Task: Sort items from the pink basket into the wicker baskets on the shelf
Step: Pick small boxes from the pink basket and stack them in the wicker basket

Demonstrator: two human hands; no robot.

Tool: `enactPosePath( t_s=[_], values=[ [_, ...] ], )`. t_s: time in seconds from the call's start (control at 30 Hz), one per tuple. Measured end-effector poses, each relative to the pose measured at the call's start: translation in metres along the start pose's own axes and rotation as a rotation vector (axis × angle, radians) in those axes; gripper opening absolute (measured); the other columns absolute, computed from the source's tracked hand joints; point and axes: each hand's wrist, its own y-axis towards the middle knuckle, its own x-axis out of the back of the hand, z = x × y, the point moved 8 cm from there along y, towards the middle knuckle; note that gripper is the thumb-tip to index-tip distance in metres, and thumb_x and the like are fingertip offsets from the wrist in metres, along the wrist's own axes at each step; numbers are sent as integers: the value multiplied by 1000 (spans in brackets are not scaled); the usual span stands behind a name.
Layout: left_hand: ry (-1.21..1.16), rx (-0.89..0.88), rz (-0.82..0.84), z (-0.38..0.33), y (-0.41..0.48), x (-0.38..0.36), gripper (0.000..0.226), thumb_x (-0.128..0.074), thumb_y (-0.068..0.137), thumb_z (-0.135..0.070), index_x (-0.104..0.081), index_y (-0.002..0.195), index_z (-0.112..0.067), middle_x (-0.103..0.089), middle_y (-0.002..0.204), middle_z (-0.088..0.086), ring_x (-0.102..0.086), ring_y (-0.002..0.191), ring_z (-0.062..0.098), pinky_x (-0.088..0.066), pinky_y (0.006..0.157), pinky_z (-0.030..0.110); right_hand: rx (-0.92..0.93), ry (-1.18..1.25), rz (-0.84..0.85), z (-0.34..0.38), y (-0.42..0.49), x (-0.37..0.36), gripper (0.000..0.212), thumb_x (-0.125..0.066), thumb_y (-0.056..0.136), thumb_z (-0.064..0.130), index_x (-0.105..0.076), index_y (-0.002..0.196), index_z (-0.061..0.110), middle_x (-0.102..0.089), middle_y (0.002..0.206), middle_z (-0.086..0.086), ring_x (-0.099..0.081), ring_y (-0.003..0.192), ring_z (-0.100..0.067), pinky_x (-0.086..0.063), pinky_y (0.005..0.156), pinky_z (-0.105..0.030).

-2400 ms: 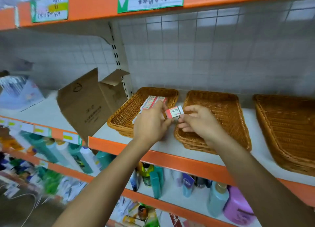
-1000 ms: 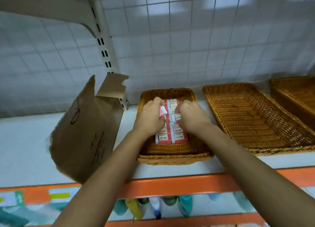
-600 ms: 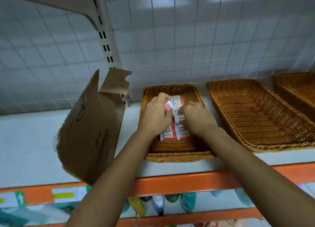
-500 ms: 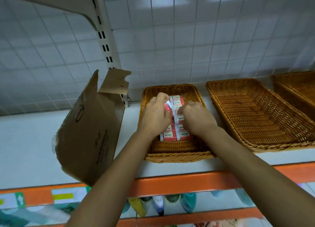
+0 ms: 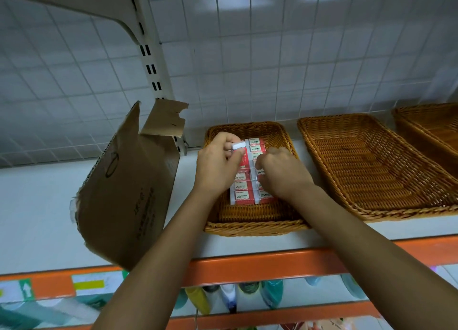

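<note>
Two hands work inside the leftmost wicker basket (image 5: 250, 226) on the white shelf (image 5: 37, 205). The left hand (image 5: 218, 167) pinches a small white eraser (image 5: 237, 146) between its fingertips, held just above the rows of red-and-white eraser boxes (image 5: 244, 193) lying in that basket. The right hand (image 5: 280, 174) is curled, fingertips pressing down on the right row of boxes; whether it grips one I cannot tell. A second wicker basket (image 5: 371, 171) sits just to the right, with nothing in it. A torn cardboard box (image 5: 128, 188) stands beside the basket on the left.
</note>
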Motion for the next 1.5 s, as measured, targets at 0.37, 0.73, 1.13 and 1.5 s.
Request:
enactPosePath(
  t_s=[0.37,0.73,1.13,1.5],
  values=[
    [-368,91,157,4,-2,-9,24,-54,92,0,-54,89,-23,-64,97,0,-68,83,7,-56,63,24,104,479,-243,4,-4,27,31,-42,98,25,-60,120,12,-69,106,-7,-64,95,-26,-49,82,-40],
    [-199,89,211,5,-2,-16,40,-69,80,-1,-56,109,-24,-64,99,-8,-64,91,8,-58,78,37,20,593,-289,-10,-2,28,37,-68,83,16,-56,118,13,-54,109,1,-56,94,-10,-51,85,-30],
    [705,-23,207,1,-10,-19,51,-64,86,-32,-52,133,-16,-49,129,6,-45,119,22,-44,94,32,-114,197,-59,-10,1,5,51,-61,84,8,-46,133,10,-47,128,-11,-46,118,-28,-40,97,-33],
    [810,-29,295,2,-13,-27,41,-62,90,-22,-53,129,-15,-50,127,10,-55,110,29,-49,87,36,-113,84,41,-7,0,-4,38,-57,88,8,-50,126,6,-51,123,-14,-54,110,-32,-47,89,-38]
  ],
)
